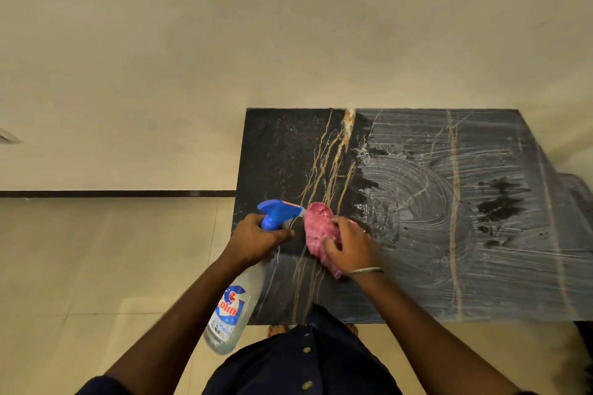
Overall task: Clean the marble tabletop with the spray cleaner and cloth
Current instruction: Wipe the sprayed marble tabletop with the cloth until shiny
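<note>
A dark marble tabletop (288, 151) with gold veins stands against the wall. Its right half is covered in whitish wipe streaks, and its left part looks dark with fine droplets. My left hand (256, 239) grips the neck of a clear spray bottle (236, 308) with a blue trigger head that points over the table's left front area. My right hand (348, 245) holds a bunched pink cloth (316, 226) down on the marble just right of the nozzle.
A beige wall rises behind the table. Pale floor tiles lie to the left and in front, with a dark skirting strip (112, 193) along the wall. My dark clothing (305, 362) and my feet are at the table's front edge.
</note>
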`<state>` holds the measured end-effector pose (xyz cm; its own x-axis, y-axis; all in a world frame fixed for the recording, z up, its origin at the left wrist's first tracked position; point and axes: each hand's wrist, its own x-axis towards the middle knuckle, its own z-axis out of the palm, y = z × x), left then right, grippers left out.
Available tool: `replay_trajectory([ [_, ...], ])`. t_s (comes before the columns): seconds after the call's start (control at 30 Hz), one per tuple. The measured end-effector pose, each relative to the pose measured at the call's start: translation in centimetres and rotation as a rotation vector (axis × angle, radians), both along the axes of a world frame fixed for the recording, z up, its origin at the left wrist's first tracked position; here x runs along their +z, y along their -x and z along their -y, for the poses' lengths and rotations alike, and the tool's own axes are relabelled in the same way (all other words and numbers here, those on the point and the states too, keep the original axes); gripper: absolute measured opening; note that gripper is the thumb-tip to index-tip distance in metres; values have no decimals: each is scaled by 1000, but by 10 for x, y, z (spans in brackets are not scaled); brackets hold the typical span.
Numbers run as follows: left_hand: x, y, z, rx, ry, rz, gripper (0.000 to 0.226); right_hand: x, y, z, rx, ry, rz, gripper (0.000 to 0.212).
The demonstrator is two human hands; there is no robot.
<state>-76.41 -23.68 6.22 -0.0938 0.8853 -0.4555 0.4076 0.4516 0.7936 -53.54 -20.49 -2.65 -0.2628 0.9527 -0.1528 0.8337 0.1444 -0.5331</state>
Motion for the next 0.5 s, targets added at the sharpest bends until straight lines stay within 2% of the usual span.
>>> replay_trajectory([
  [0.1,1,-2,-4,-11,-18,-29,18,-3,20,8,59,-15,296,68],
  [0.17,1,-2,-4,-7,-14,-32,18,-6,27,11,51,-14,421,84],
  [0.23,1,-1,-5,-6,-11,-31,17,-7,32,12,33,-22,469,83],
  [0.33,0,-1,-6,-16,-15,-33,19,-4,36,4,49,-44,453,64],
  [0.4,-1,-2,-7,-13,-9,-36,22,2,33,-8,44,-30,369,52],
  [0.43,0,-2,-7,-10,-5,-32,23,7,29,-14,-23,-2,240,42],
  [0.5,2,-3,-9,-17,-2,-17,23,25,19,-26,-271,172,-166,22],
])
